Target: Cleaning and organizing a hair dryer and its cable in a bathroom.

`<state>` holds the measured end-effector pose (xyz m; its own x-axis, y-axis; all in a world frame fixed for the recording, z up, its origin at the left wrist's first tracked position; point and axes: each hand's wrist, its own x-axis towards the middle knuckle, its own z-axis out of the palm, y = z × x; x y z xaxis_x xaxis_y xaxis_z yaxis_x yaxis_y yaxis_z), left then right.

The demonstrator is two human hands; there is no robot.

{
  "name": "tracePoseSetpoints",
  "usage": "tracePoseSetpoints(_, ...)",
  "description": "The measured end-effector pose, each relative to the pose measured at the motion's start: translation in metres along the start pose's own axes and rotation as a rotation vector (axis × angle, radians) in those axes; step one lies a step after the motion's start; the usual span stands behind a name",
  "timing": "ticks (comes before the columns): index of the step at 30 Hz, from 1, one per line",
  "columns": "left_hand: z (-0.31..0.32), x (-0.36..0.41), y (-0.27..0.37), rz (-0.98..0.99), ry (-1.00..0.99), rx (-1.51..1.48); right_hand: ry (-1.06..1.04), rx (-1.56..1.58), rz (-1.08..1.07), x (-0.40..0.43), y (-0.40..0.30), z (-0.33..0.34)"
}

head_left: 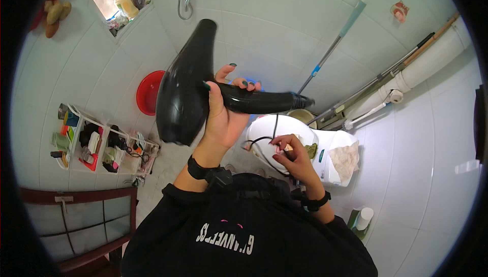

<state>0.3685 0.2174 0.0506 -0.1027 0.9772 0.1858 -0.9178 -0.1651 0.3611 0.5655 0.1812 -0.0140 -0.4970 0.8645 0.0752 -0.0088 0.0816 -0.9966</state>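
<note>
A black hair dryer (187,90) is held up before me, its barrel slanting upward and its handle pointing right. My left hand (225,120) grips the handle close to the barrel, the thumb on the near side. The black power cord (276,124) hangs from the handle's end and loops down by my right hand (293,159). The fingers of that hand are curled at the cord, over the white toilet lid (263,128); whether they pinch it is hard to see. A green cloth (311,150) lies beside this hand.
White shelves (103,143) filled with small items stand at the left, below a red basin (146,94) by the wall. A beige cloth (344,160) covers part of the toilet tank. A mop pole (331,48) and a white pipe (415,73) are at the right.
</note>
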Motion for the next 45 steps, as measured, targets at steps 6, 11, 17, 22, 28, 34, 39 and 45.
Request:
tracePoseSetpoints(6,0.0,-0.007,0.005,0.141,-0.016,0.215,-0.153,0.064,0.34,0.009,0.016,0.01)
tracePoseSetpoints(11,0.002,-0.025,0.031,-0.033,-0.033,-0.072,0.152,0.259,0.242,0.011,0.026,0.003)
tracePoseSetpoints(17,-0.007,-0.045,0.039,-0.111,-0.049,-0.165,0.082,0.036,0.059,0.021,0.001,0.003)
tracePoseSetpoints(22,-0.013,-0.041,0.021,0.158,0.043,0.081,-0.18,-0.546,-0.093,0.025,0.018,0.027)
tracePoseSetpoints(28,-0.024,-0.049,0.043,0.118,0.033,0.115,0.082,-0.07,0.372,0.014,0.03,0.005)
tracePoseSetpoints(34,-0.039,-0.056,0.062,-0.194,0.024,0.026,-0.435,0.764,0.547,0.014,0.0,-0.014)
tracePoseSetpoints(39,-0.046,-0.059,0.047,-0.337,-0.018,0.193,-0.411,0.887,0.485,0.019,-0.004,0.002)
tracePoseSetpoints(45,-0.038,-0.066,0.029,-0.438,0.076,0.364,-0.21,0.335,0.306,0.015,-0.011,0.02)
